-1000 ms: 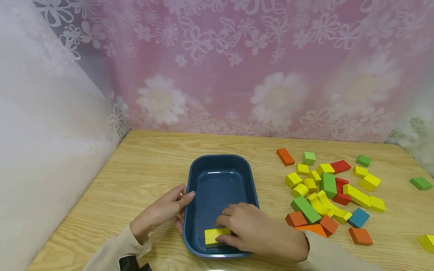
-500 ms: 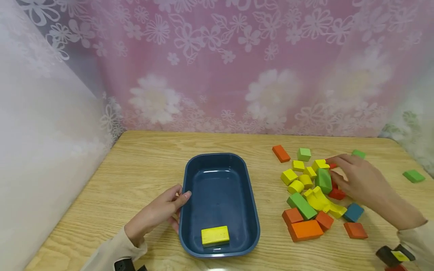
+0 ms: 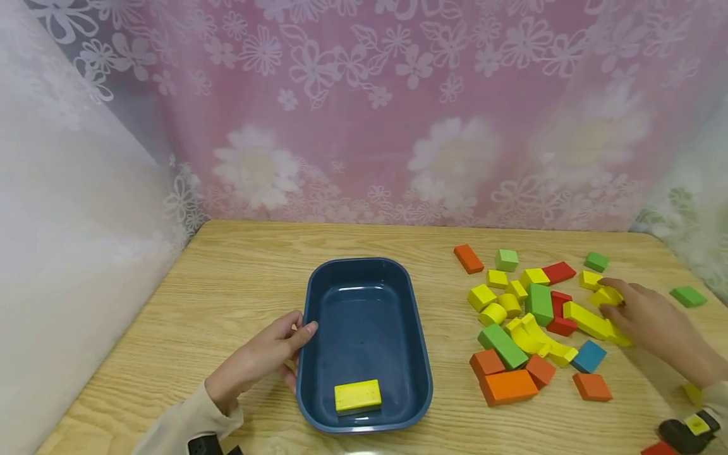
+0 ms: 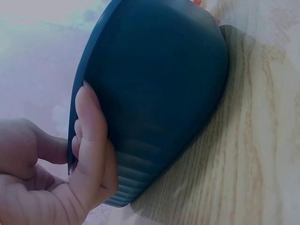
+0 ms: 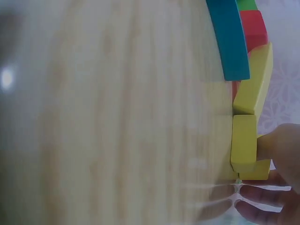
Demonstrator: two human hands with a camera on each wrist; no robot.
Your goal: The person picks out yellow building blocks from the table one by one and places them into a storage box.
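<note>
My left hand [image 3: 264, 357] grips the left rim of a dark blue plastic tray [image 3: 423, 354], thumb over the rim and fingers against the outer wall, as the left wrist view shows on the tray's side [image 4: 154, 79]. Inside the tray, near its front end, lies a yellow rectangular block [image 3: 357, 395]. Over on the right, my right hand [image 3: 654, 319] has its thumb and a finger on opposite sides of a yellow toy block [image 3: 605, 296]. In the right wrist view that block [image 5: 262, 169] is partly hidden behind another yellow block [image 5: 244, 140].
Left of my right hand spreads a loose group of blocks, among them green [image 3: 503, 346], red [image 3: 560, 272], orange [image 3: 510, 387] and blue [image 3: 589, 357] ones. A green block [image 3: 688, 296] lies apart at the far right. A flowered pink curtain [image 3: 352, 145] hangs behind the wooden table [image 3: 239, 265].
My right hand has left the yellow block in the tray, swept right across the group, and come to another yellow block. My left hand stays on the tray rim.
</note>
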